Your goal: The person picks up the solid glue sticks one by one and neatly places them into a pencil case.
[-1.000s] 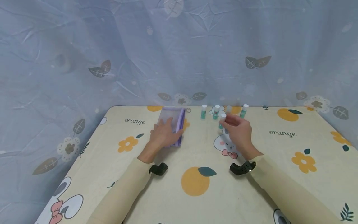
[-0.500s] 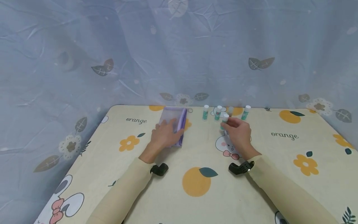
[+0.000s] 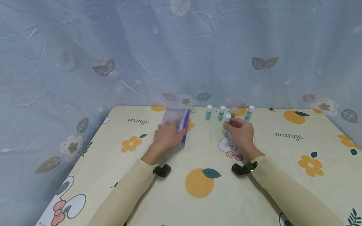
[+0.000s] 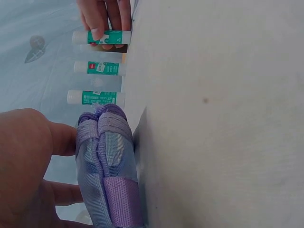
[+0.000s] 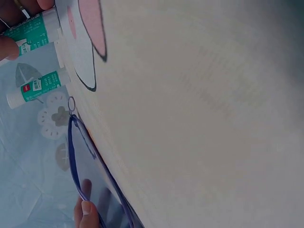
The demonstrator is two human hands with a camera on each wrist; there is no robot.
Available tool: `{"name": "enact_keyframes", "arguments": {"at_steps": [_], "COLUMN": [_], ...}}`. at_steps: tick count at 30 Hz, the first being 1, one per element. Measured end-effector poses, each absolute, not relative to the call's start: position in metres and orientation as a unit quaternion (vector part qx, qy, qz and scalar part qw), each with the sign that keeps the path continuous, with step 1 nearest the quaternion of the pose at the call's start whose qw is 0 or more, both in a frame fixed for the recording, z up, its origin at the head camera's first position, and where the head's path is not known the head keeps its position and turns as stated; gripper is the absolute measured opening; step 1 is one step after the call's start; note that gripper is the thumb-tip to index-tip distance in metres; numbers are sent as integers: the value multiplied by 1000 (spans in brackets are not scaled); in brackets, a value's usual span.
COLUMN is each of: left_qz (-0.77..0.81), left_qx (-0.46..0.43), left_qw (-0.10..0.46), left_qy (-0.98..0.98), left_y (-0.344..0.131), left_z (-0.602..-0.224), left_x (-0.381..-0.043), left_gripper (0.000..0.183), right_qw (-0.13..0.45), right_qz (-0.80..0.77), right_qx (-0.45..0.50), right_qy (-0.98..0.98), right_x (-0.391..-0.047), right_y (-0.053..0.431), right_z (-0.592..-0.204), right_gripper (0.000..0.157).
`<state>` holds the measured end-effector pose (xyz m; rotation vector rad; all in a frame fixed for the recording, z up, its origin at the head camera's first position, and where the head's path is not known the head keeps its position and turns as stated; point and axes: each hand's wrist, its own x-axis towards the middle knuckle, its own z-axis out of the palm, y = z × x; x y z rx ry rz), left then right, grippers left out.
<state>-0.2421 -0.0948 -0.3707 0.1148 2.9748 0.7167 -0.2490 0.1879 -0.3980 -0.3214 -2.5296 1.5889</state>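
My left hand [image 3: 168, 135] lies with spread fingers on a purple-edged mesh zip pouch [image 3: 173, 113] at the back, left of centre. The pouch's purple end [image 4: 107, 156] is close up in the left wrist view, fingers against its side. My right hand [image 3: 241, 133] pinches a green glue stick with a white cap [image 3: 227, 118] between thumb and fingers, upright over the cloth. In the right wrist view the held glue stick [image 5: 33, 34] is partly covered by fingers. Other glue sticks stand nearby: one [image 3: 208, 112], another [image 3: 221, 113] and one farther right [image 3: 249, 113].
A faint greyish tube-like shape [image 3: 233, 111] shows behind the held glue stick. A ring [image 3: 193, 110] sits at the pouch's far corner. The patterned tablecloth [image 3: 243, 204] covers the table, and a blue-grey curtain [image 3: 181, 56] hangs right behind its back edge.
The head view has shifted slightly. The right thumb and fingers stay on the glue stick, which has barely moved. The left hand keeps its place on the pouch.
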Motion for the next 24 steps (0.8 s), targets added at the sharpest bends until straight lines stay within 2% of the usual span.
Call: {"name": "enact_keyframes", "arguments": {"at_steps": [24], "left_qz": [241], "left_qx": [35], "left_qw": [33], "left_qy": [969], "left_y": [-96], "left_z": [-373], "left_x": [-244], "left_gripper": [69], "right_qw": [66], "right_qz": [538], "right_qx": [-91], "right_qy": [-835], "right_x": [-251], "right_y": [186], "right_z": [-380], "right_gripper": [49]}}
